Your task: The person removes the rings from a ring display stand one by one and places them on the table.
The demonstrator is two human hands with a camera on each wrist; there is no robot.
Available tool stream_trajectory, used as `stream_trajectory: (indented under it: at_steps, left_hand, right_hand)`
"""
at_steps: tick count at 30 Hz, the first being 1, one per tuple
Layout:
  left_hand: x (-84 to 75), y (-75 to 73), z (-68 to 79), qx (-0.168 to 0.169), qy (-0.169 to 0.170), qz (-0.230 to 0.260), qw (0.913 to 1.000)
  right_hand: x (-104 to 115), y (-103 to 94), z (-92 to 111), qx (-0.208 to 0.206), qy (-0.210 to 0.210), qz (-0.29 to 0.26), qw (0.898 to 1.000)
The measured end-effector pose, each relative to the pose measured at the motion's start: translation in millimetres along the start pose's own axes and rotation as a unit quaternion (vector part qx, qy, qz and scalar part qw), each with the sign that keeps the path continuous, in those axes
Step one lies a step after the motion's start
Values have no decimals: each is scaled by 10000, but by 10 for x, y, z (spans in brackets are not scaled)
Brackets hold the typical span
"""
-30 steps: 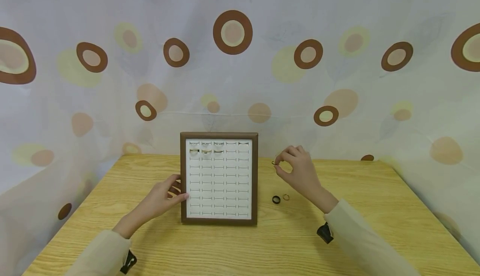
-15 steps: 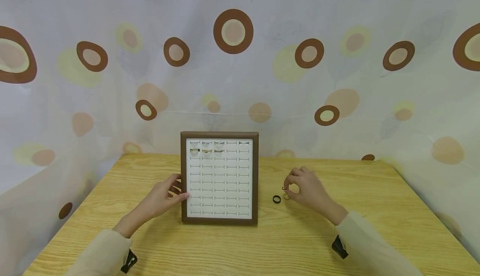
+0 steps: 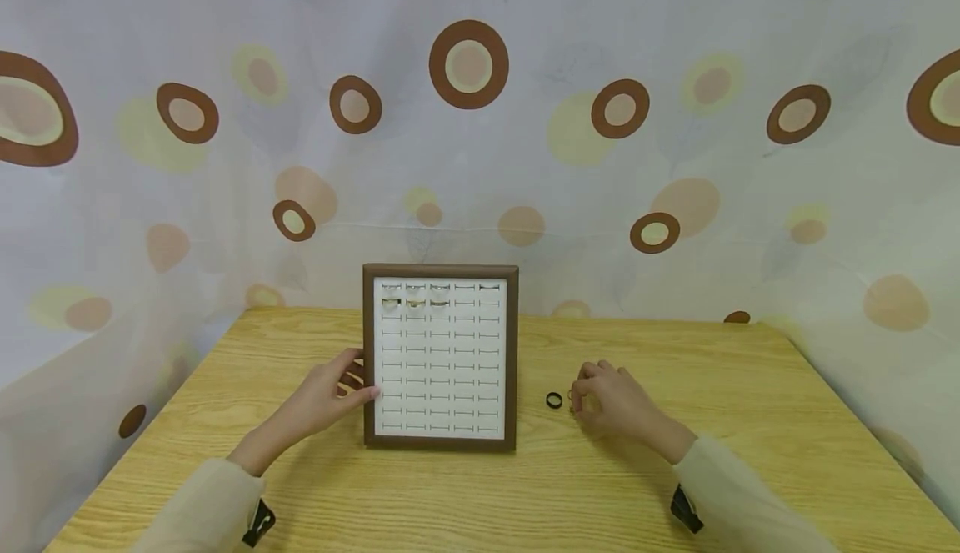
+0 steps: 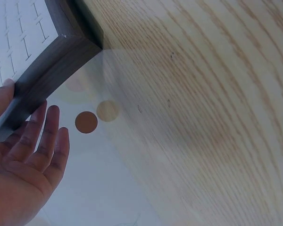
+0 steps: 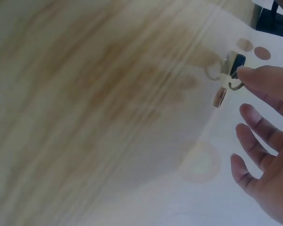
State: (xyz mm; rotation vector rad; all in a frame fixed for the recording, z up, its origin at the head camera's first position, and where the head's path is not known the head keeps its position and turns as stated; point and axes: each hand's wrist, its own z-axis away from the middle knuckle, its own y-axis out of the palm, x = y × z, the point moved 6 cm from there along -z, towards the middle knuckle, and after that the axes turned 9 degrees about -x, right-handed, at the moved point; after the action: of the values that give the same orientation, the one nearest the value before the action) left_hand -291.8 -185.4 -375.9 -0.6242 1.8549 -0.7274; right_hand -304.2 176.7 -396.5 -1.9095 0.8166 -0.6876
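Observation:
A ring display board [image 3: 439, 369] with a brown frame and white slotted face stands upright on the table. Several rings sit in its top two rows. My left hand [image 3: 326, 394] grips the board's left edge, thumb on the front; the left wrist view shows this hand [image 4: 30, 165] too. Low over the table, my right hand [image 3: 618, 403] pinches a thin ring [image 5: 235, 86] between thumb and index finger, other fingers apart. Close to those fingertips lie a black ring [image 3: 554, 400] and a copper-coloured ring [image 5: 220, 97]. Fingers partly hide the copper ring in the head view.
The wooden table [image 3: 420, 503] reaches back to a patterned curtain [image 3: 525, 161], which also closes off both sides. Each wrist carries a black camera mount, such as the right one [image 3: 686, 510].
My right hand has come down and nearer from the table's back, bringing the thin ring beside the other two rings. My left hand and the display board have stayed in place.

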Motion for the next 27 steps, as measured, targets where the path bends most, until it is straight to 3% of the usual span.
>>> stream_trajectory:
  at_steps: [15, 27]
  left_hand:
    - [8, 2, -10, -12, 34, 29, 10000]
    - [1, 5, -10, -35, 74, 10, 10000]
  right_hand:
    - [-33, 74, 40, 285, 84, -141, 9995]
    - [-16, 79, 61, 261, 2, -281, 9993]
